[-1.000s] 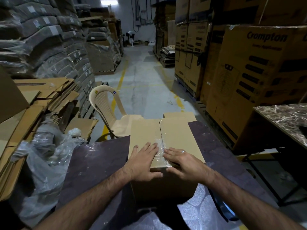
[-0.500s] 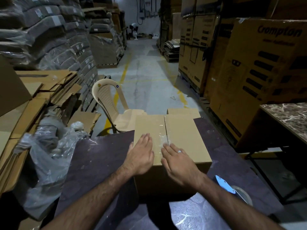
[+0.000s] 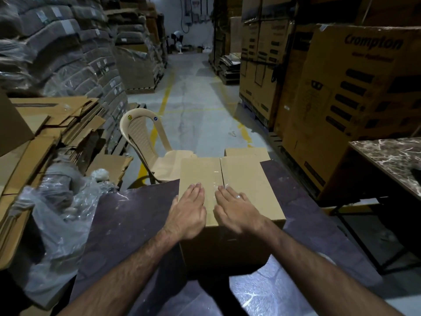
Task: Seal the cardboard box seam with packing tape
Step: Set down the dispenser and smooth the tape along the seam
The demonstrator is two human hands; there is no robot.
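Your forearms enter from the bottom of the frame, crossing the dark bench (image 3: 127, 215). Both hands lie flat, palms down, on top of the cardboard box (image 3: 250, 179) at centre frame. Your left hand (image 3: 188, 213) rests left of the seam (image 3: 220, 172), thumb hooked at the box's left edge; grip slack, fingers straight and together, clamped on nothing. Your right hand (image 3: 237, 209) sits right of the seam, fingertips on the clear packing tape (image 3: 215, 179) that glints along it; grip likewise flat and unclenched. A ring shows on one right finger.

The box stands on the bench, flaps closed, near edge under your palms.

Left of frame: crumpled clear plastic sheeting (image 3: 59, 215) and stacks of flattened cardboard (image 3: 45, 124). Just beyond the box, a beige plastic chair (image 3: 145, 142). Right edge: a marble-patterned table (image 3: 391, 160). Further back, printed cartons (image 3: 355, 92) at right, a concrete aisle (image 3: 196, 99) running to upper centre.
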